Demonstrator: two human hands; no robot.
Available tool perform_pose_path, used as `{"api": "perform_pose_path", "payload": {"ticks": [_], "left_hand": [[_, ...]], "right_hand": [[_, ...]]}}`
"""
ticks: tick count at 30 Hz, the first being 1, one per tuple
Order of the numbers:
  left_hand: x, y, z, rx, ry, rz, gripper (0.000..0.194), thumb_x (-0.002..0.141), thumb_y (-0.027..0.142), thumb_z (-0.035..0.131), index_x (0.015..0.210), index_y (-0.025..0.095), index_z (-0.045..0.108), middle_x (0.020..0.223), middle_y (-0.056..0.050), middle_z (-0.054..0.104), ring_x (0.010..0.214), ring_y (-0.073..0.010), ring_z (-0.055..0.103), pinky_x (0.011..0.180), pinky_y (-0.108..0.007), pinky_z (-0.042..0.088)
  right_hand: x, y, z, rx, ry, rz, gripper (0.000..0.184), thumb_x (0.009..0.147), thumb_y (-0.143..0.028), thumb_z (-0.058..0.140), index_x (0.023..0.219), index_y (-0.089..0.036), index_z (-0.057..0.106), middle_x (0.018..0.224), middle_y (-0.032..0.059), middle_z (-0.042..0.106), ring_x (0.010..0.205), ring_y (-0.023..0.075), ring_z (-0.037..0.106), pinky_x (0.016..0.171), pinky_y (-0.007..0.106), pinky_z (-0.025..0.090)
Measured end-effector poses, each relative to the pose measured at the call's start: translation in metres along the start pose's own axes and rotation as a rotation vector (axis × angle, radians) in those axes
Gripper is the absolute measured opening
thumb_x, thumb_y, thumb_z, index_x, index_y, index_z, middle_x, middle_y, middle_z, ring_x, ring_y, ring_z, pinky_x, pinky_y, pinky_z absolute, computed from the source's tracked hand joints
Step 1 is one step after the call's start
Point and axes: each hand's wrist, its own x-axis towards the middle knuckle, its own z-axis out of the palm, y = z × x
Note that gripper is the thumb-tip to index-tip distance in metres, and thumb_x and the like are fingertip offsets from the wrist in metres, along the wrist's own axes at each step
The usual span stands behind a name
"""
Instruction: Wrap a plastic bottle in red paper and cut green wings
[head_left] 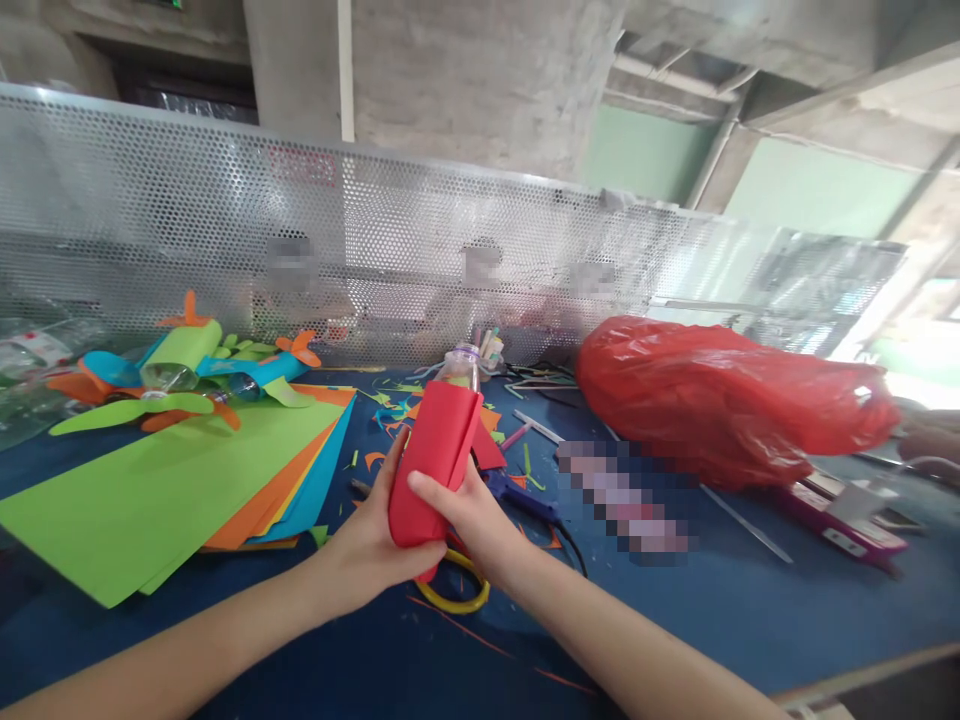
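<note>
Bottle, head view: just beyond the yellow ring, red sheet wrapped around it. Left hand: curled around the sheet's left side. Right hand: clasped on the right side, thumb pressing the front. Risk, judged: sheet springing open or slipping along the smooth bottle, should the hold slacken; no fastening visible. Direction: neck away from the ring, raised; long axis running outward from it, leaning slightly right.
</note>
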Motion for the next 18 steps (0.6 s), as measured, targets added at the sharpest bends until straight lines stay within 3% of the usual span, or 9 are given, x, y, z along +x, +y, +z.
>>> {"api": "perform_pose_path", "payload": {"ticks": [6,10,12,14,16,18], "left_hand": [[0.001,-0.004,0.004,0.112,0.108,0.034,0.105,0.074,0.017,0.070,0.149,0.031,-0.001,0.142,-0.012,0.046,0.124,-0.0331,0.050,0.100,-0.045,0.045],[0.001,0.001,-0.002,0.057,0.017,0.009,0.110,0.071,0.027,0.077,0.149,0.034,0.000,0.151,-0.011,0.033,0.132,-0.0325,0.041,0.102,-0.043,0.043],[0.003,0.005,-0.008,-0.080,-0.043,-0.070,0.101,0.074,0.041,0.074,0.149,0.033,0.006,0.152,-0.010,0.031,0.134,-0.0327,0.037,0.103,-0.044,0.042],[0.006,0.010,-0.014,-0.267,-0.068,-0.189,0.084,0.082,0.053,0.060,0.148,0.031,0.013,0.148,-0.012,0.038,0.131,-0.0337,0.042,0.098,-0.047,0.045],[0.010,0.016,-0.019,-0.376,-0.039,-0.286,0.075,0.085,0.057,0.053,0.146,0.032,0.019,0.141,-0.012,0.048,0.123,-0.0339,0.051,0.091,-0.048,0.049],[0.012,0.023,-0.022,-0.348,0.021,-0.313,0.071,0.083,0.053,0.060,0.143,0.033,0.027,0.134,-0.010,0.055,0.116,-0.0320,0.057,0.090,-0.045,0.050]], "right_hand": [[0.001,0.003,0.000,-0.074,0.029,-0.072,0.064,0.068,-0.038,0.078,0.120,-0.023,0.045,0.114,0.0070,0.062,0.105,0.0237,0.061,0.092,0.041,0.051],[0.003,0.004,-0.004,-0.071,0.011,-0.086,0.055,0.072,-0.039,0.075,0.117,-0.024,0.047,0.112,0.0051,0.063,0.105,0.0224,0.061,0.093,0.040,0.051],[0.004,0.004,-0.006,-0.064,-0.003,-0.069,0.054,0.072,-0.040,0.074,0.116,-0.024,0.047,0.111,0.0044,0.063,0.103,0.0220,0.062,0.091,0.039,0.052],[0.004,0.005,-0.007,-0.063,-0.031,-0.054,0.054,0.073,-0.041,0.073,0.117,-0.025,0.046,0.108,0.0037,0.063,0.100,0.0215,0.063,0.089,0.039,0.053],[0.003,0.004,-0.007,-0.067,-0.076,-0.054,0.055,0.074,-0.041,0.073,0.118,-0.025,0.045,0.109,0.0036,0.062,0.099,0.0212,0.063,0.088,0.038,0.053],[0.002,0.002,-0.005,-0.068,-0.131,-0.061,0.055,0.076,-0.039,0.071,0.121,-0.026,0.042,0.112,0.0042,0.061,0.101,0.0208,0.062,0.089,0.038,0.053]]}}
